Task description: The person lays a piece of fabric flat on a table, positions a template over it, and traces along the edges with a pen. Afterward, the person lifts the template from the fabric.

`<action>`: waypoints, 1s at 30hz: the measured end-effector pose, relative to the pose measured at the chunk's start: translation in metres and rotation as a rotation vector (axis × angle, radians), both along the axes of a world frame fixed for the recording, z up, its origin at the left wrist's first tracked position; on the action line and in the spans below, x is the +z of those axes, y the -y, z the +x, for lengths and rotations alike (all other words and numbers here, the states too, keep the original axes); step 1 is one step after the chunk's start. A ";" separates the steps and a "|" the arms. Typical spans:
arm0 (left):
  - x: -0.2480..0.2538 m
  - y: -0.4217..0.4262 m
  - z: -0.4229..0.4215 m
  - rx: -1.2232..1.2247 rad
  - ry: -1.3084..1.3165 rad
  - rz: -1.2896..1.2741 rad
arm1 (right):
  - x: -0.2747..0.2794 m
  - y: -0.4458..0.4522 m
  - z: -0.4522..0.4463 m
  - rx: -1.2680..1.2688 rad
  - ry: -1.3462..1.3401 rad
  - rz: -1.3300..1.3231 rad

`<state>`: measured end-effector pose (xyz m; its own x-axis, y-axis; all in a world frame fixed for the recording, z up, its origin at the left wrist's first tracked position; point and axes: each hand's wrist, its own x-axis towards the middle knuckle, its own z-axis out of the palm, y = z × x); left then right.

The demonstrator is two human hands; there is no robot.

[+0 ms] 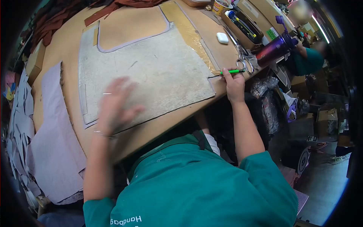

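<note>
A large grey pattern board [151, 75] with a cut-out along its far side lies over lavender fabric [82, 113], which shows as a thin rim at its edges. My left hand [119, 108] is over the near-left part of the board, smeared by motion, its thumb apart from the fingers. Whether it touches the board I cannot tell. At the board's right corner, my right hand [235, 84] is closed on a green pen [232, 71], pinched between thumb and fingers.
A lavender fabric piece [56, 143] hangs over the table's left side. Dark red material [113, 9] is heaped at the back. Scissors [245, 62], an earbud case [222, 38], a pen box [242, 28] and a purple bottle [274, 47] stand right. Another person's green sleeve [310, 62] shows beyond.
</note>
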<state>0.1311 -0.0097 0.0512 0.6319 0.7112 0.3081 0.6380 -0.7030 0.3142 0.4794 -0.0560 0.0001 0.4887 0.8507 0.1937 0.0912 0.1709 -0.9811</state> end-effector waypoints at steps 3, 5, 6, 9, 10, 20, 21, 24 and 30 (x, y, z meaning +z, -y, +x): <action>-0.014 0.032 0.080 -0.119 -0.289 -0.087 | -0.005 -0.013 0.020 -0.023 -0.003 0.066; -0.019 0.035 0.100 -0.049 -0.345 -0.074 | 0.004 -0.020 0.030 -0.030 0.144 -0.058; -0.021 0.034 0.106 -0.006 -0.367 -0.069 | 0.004 -0.026 0.037 -0.024 0.309 -0.109; -0.022 0.029 0.111 0.065 -0.441 -0.090 | -0.003 -0.037 0.044 0.033 0.659 -0.202; -0.021 0.028 0.112 0.073 -0.450 -0.106 | 0.002 -0.037 0.040 0.050 0.754 -0.237; -0.025 0.025 0.114 0.081 -0.428 -0.079 | 0.009 -0.036 0.029 0.025 0.862 -0.305; -0.024 0.025 0.114 0.078 -0.427 -0.082 | 0.009 -0.036 0.030 0.028 0.858 -0.304; -0.023 0.025 0.114 0.074 -0.421 -0.093 | 0.012 -0.036 0.029 0.042 0.837 -0.322; -0.018 0.016 0.120 0.057 -0.367 -0.116 | 0.006 -0.035 0.041 0.119 0.132 -0.211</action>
<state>0.2514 -0.0255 0.0334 0.6433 0.7654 -0.0159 0.7601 -0.6360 0.1333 0.5203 -0.0214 0.0061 0.3648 0.9290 0.0618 0.2122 -0.0183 -0.9771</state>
